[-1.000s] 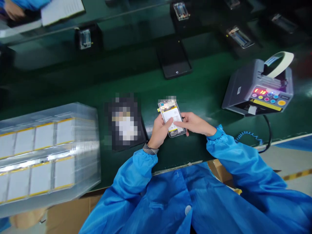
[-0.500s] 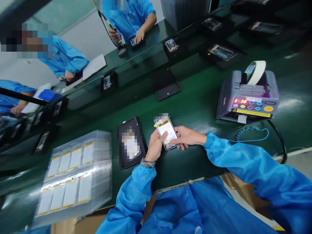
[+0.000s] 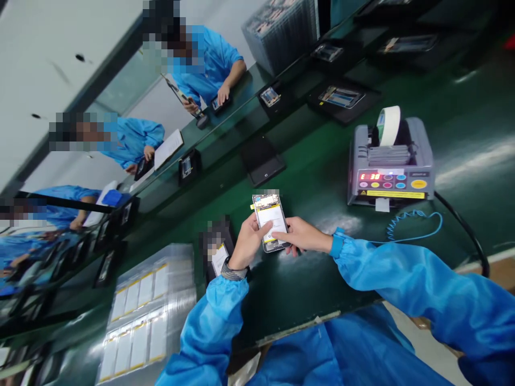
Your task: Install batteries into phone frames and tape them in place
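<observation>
An opened phone [image 3: 277, 214] is held over the green bench, its inside facing up. Inside it lies a white battery [image 3: 269, 214] with yellow strips at its ends. My left hand [image 3: 248, 241] is closed round the phone's left edge, thumb on the battery. My right hand [image 3: 303, 235] grips the lower right edge, its thumb also lying on the battery. Behind my left wrist, a black tray [image 3: 207, 252] carries another phone with a white battery [image 3: 219, 259], partly hidden.
At the right stands a tape dispenser [image 3: 392, 166] with a lit panel, a tape roll and a coiled blue cord [image 3: 408, 220]. A clear tray of batteries [image 3: 177, 300] lies at the left. A black tray [image 3: 263, 163] sits ahead. Co-workers [image 3: 215, 59] work across the bench.
The camera view has tilted and shifted, showing more of the co-workers. Both hands keep hold of the phone, and its battery face is turned a little more upright in view.
</observation>
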Motion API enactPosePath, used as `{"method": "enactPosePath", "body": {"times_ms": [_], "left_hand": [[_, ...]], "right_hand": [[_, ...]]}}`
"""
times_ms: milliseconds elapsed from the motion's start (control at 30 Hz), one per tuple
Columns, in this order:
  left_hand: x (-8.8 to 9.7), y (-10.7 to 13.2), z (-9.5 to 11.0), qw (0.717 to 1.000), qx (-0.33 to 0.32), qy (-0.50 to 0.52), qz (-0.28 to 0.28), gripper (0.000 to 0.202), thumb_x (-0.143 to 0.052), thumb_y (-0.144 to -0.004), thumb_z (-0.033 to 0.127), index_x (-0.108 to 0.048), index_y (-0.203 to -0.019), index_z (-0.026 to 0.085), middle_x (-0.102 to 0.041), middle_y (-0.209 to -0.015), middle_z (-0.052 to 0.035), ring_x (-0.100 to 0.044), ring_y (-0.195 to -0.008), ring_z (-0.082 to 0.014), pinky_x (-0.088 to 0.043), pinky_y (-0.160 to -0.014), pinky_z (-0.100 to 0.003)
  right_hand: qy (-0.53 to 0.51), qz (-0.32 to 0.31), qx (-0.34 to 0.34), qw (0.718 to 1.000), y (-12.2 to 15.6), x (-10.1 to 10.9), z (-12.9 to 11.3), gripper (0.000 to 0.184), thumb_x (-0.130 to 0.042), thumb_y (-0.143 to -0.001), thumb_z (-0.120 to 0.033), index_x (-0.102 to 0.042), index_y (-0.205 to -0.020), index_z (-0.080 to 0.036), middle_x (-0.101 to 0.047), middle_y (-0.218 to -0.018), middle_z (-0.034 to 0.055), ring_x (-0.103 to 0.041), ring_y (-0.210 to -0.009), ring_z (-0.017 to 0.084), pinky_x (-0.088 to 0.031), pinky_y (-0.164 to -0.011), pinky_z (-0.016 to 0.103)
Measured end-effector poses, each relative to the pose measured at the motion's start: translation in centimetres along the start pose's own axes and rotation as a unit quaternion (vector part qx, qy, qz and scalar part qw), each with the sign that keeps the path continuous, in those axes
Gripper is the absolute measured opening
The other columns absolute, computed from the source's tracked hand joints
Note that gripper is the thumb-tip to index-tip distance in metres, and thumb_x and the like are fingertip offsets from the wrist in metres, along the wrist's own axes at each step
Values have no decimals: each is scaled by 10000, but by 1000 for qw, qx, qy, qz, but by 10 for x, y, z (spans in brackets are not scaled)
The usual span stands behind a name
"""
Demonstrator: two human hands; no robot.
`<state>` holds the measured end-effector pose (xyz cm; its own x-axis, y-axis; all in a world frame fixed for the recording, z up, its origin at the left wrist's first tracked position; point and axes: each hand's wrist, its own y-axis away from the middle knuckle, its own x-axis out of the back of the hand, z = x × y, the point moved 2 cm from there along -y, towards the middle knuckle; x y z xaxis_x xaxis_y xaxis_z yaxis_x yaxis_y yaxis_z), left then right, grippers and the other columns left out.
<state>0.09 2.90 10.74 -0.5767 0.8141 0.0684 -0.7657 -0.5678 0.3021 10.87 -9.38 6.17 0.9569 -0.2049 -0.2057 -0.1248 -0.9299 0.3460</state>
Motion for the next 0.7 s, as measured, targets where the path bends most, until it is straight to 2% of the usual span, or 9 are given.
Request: {"method": "enactPosePath", "body": {"times_ms": [133, 267, 400, 467, 533, 600, 700], "left_hand": [[-6, -18, 13, 1000, -3, 0, -22, 553, -882, -744, 395, -663, -1179, 132, -752, -1176, -142, -732, -1014, -279, -560, -929, -399], [-14, -36, 24, 999, -9, 7, -30, 586, -906, -709, 381, -664, -1185, 140, -760, -1154, -132, -740, -973, -278, -577, -898, -401], [-13, -60, 33, 999, -9, -10, -39, 598, -922, -678, 371, -678, -1165, 123, -766, -1116, -134, -745, -917, -268, -588, -863, -397], [-4, -82, 37, 1000, 0, -19, 3, 579, -939, -649, 334, -678, -1118, 114, -772, -1065, -130, -746, -878, -256, -590, -853, -395], [7, -109, 42, 997, 10, -32, 70, 521, -936, -651, 270, -667, -1067, 109, -772, -1015, -119, -742, -846, -235, -591, -846, -381], [18, -140, 46, 991, 17, -48, 120, 445, -904, -700, 222, -652, -1048, 103, -768, -979, -110, -737, -834, -218, -591, -838, -363], [31, -185, 52, 985, 37, -72, 155, 373, -847, -792, 224, -641, -1073, 90, -751, -955, -107, -726, -847, -209, -592, -822, -351]], "right_hand": [[-38, 64, 14, 997, -5, 5, 0, 341, -671, -962, -470, -570, -1014, -148, -644, -536, 3, -594, -383, 137, -347, -307, 161], [-64, 143, 18, 987, -11, 13, 0, 424, -588, -973, -589, -486, -858, -194, -633, -533, 6, -593, -387, 142, -340, -313, 173], [-45, 228, 73, 970, -12, 21, -1, 431, -562, -967, -619, -469, -854, -214, -638, -592, -23, -546, -384, 117, -369, -362, 196], [-7, 257, 85, 963, -11, 24, -2, 420, -530, -983, -620, -480, -870, -219, -634, -611, -29, -543, -415, 116, -372, -413, 206], [56, 273, 86, 957, -10, 25, -3, 398, -503, -1010, -584, -496, -857, -217, -634, -630, -19, -579, -495, 128, -384, -497, 218], [134, 280, 86, 947, -8, 24, -4, 359, -490, -1036, -509, -516, -836, -213, -645, -665, 1, -620, -601, 148, -373, -575, 233], [231, 270, 91, 930, -6, 20, -5, 291, -491, -1046, -405, -547, -840, -208, -658, -710, 20, -633, -683, 169, -312, -611, 258]]}}
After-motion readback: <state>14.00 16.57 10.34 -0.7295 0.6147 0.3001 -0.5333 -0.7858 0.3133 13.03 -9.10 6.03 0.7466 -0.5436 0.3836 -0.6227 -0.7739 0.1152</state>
